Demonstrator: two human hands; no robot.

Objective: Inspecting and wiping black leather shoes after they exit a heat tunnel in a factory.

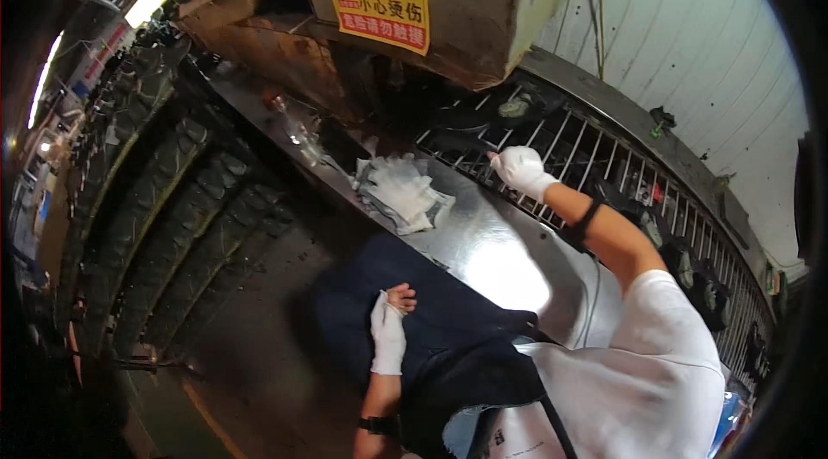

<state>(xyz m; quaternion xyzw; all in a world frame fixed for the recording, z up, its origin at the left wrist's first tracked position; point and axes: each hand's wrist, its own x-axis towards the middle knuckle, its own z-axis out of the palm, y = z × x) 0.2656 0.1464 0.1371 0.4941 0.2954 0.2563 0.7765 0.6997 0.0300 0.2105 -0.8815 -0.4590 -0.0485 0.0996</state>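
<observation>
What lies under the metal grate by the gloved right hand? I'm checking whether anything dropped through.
Under the metal grate near the right hand, dark shapes show between the bars, too shadowed to identify. The bars cover the rest.

place: tyre workshop | evidence: stacked tyres [164, 200], steel workbench [492, 243], warning-labelled machine [431, 2], metal grate [595, 166]

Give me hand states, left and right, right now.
Left hand: gloved, down by the dark apron, holding nothing visible; open or closed cannot be told.
Right hand: gloved, resting on the metal grate, fingers curled, nothing seen held.
</observation>
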